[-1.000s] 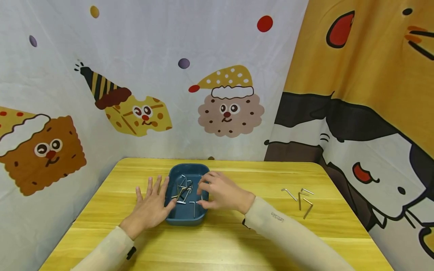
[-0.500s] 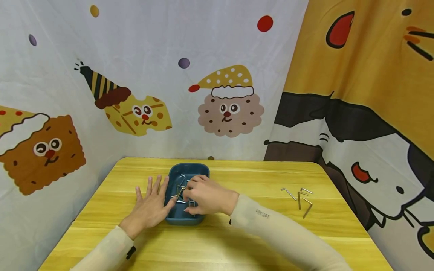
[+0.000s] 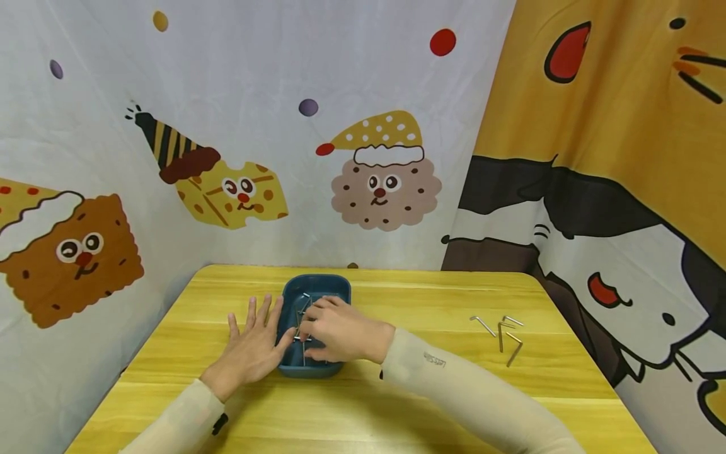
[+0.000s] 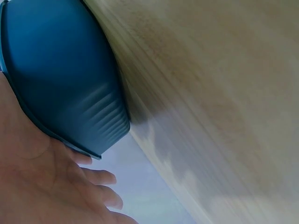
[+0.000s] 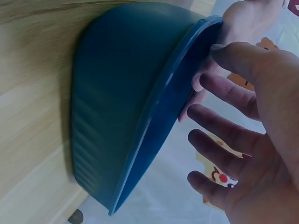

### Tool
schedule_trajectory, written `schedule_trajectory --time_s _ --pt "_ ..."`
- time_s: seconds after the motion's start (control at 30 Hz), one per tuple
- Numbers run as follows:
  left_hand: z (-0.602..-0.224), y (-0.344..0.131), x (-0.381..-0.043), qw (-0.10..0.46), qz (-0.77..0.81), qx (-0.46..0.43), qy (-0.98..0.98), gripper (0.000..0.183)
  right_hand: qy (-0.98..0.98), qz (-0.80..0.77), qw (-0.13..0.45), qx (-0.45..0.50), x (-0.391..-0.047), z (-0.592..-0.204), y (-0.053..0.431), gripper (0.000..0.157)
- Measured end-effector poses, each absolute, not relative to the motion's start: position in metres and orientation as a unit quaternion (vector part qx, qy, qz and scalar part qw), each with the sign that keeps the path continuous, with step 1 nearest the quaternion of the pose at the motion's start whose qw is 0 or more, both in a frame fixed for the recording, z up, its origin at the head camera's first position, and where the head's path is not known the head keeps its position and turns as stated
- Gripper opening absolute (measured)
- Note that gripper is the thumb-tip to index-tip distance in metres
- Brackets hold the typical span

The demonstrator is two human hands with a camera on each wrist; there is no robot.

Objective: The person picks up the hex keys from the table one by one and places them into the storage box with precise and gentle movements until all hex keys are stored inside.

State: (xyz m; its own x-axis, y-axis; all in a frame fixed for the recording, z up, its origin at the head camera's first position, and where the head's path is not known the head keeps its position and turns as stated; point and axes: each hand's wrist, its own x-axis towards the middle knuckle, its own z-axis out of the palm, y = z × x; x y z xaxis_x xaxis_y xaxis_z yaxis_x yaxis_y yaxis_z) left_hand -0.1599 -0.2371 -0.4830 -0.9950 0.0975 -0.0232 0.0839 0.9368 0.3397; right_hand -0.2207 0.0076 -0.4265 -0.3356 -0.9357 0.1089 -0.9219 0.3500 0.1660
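A dark blue plastic bin (image 3: 313,372) holds several L-shaped hex keys (image 3: 306,315), partly hidden by my right hand. My left hand (image 3: 252,350) lies with straight, spread fingers along the bin's left rim, the thumb reaching over its edge; the left wrist view shows the palm beside the bin wall (image 4: 60,70). Over the right half of the bin, my right hand (image 3: 347,331) dips its fingers inside among the keys. One silver hex key (image 3: 304,353) stretches below its thumb. In the right wrist view the fingers (image 5: 219,151) are spread and slightly bent, with nothing visible between them.
On the wooden table (image 3: 420,403), several loose hex keys (image 3: 501,334), silver and bronze-coloured, lie to the right. A white cloth with cartoon prints (image 3: 255,75) hangs behind the table, and a yellow patterned curtain (image 3: 624,126) on the right.
My right hand has moved left from the bin's right rim to over the hex keys inside. The silver key near the front has shifted left. My left hand has stayed put.
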Motion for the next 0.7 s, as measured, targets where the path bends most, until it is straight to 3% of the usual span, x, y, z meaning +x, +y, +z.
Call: schedule_trajectory --time_s 0.7 --pt "-0.479 -0.232 -0.160 0.018 0.167 0.041 0.985 0.090 -0.846 0.069 0.110 0.517 -0.219 -0.427 0.092 0.028"
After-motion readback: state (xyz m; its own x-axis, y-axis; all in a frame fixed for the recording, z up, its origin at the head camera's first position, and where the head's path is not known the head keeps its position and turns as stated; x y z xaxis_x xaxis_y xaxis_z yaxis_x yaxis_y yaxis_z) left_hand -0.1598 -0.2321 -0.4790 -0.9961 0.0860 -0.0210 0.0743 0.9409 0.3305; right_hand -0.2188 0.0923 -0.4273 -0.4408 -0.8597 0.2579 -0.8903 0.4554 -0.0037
